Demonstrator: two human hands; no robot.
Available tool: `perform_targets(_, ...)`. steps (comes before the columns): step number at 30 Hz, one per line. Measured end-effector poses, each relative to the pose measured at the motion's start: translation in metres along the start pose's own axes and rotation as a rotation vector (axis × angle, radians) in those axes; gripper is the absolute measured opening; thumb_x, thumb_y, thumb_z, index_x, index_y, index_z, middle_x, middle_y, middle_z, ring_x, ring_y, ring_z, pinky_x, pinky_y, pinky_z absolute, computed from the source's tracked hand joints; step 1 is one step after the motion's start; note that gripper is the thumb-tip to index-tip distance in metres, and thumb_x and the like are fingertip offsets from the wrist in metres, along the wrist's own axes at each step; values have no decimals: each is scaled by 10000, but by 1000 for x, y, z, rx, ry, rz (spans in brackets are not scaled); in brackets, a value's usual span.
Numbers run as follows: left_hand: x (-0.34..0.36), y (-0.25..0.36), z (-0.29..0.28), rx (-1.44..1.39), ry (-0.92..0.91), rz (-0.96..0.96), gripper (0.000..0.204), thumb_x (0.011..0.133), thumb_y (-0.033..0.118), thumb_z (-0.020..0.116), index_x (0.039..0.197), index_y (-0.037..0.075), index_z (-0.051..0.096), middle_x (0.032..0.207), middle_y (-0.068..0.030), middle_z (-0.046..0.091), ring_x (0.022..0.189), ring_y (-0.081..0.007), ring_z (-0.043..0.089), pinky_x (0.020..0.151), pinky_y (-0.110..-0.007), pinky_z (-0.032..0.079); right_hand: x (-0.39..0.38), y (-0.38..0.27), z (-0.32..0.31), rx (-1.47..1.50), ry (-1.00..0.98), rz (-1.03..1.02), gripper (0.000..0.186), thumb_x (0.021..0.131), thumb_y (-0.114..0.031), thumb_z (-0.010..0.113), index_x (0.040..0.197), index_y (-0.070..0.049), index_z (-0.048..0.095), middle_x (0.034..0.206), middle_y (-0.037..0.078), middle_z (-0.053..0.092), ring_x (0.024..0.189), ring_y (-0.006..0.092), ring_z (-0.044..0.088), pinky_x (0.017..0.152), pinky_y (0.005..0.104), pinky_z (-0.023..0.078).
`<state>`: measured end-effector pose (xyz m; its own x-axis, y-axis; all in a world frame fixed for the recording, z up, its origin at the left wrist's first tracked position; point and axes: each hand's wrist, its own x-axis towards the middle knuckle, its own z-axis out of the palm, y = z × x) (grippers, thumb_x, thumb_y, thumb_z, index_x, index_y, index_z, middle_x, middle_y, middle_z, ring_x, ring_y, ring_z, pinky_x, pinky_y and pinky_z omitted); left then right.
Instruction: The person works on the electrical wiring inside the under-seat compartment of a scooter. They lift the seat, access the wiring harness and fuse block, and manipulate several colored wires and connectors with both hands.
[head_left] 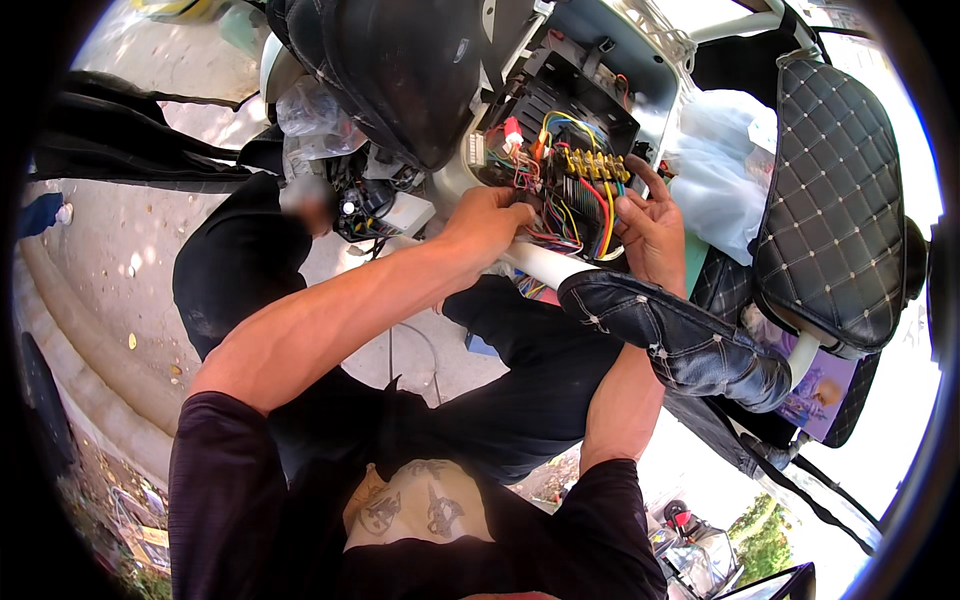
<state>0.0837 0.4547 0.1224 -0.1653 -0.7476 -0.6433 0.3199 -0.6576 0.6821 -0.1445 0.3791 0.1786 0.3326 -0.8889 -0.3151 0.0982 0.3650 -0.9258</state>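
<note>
A ribbed metal box, seemingly a motor controller (583, 195), sits in the opened seat compartment of an electric vehicle. Along its top runs a brass-coloured terminal strip (595, 166), with thick red and yellow cables (608, 212) bending down from it. My left hand (487, 226) is closed at the near left side, thumb and forefinger pinched on thin wires (528, 205); its fingertips are partly hidden. My right hand (652, 222) is beside the strip's right end, forefinger and thumb apart, close to the cables. A red connector (513, 131) stands among the wires behind my left hand.
A black padded seat (390, 70) tilts up at the left, and a quilted backrest (830, 205) stands at the right. The padded armrest (680, 335) crosses over my right forearm. A white plastic bag (722, 165) lies beyond my right hand. Loose electrical parts (375, 205) hang below the seat.
</note>
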Motion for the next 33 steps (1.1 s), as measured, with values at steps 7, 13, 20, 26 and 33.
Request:
perform_targets(7,9,-17,4,27,69,28,275,995,132,583,1188,-16,711,1063,-82,717,931,-150,603,850,-345,472,0,2,-1,-7,-23,12,764,930,8,727,1559,62,297,1217,265,699,1118,276,716,990,376,598)
perform_targets(13,-2,-4,6,-159,58,10,265,1019,55,543,1262,-4,629,1111,-88,715,1015,-164,633,904,-329,478,-2,1,1,-20,-20,23,769,925,6,734,1558,58,301,1208,271,703,1119,285,716,986,378,597)
perform_targets(20,-9,-12,-6,-342,-2,53,304,1003,5,569,1303,-39,566,1127,-106,730,1027,-167,665,930,-323,511,-3,0,5,-20,-8,32,755,950,-2,719,1571,50,293,1199,262,712,1085,263,722,944,356,594)
perform_targets(26,-11,-15,-17,-304,-45,48,299,1025,52,590,1306,-47,563,1196,-131,700,1060,-190,684,1009,-353,543,-1,1,-1,-26,-22,49,747,942,10,723,1564,41,309,1189,256,718,1074,258,720,934,351,588)
perform_targets(33,-18,-11,-19,-274,-49,58,271,1043,77,590,1287,-42,584,1235,-131,690,1083,-198,691,1004,-364,557,-1,3,-1,-26,-17,54,769,913,40,726,1559,57,310,1165,246,720,1044,247,732,914,339,609)
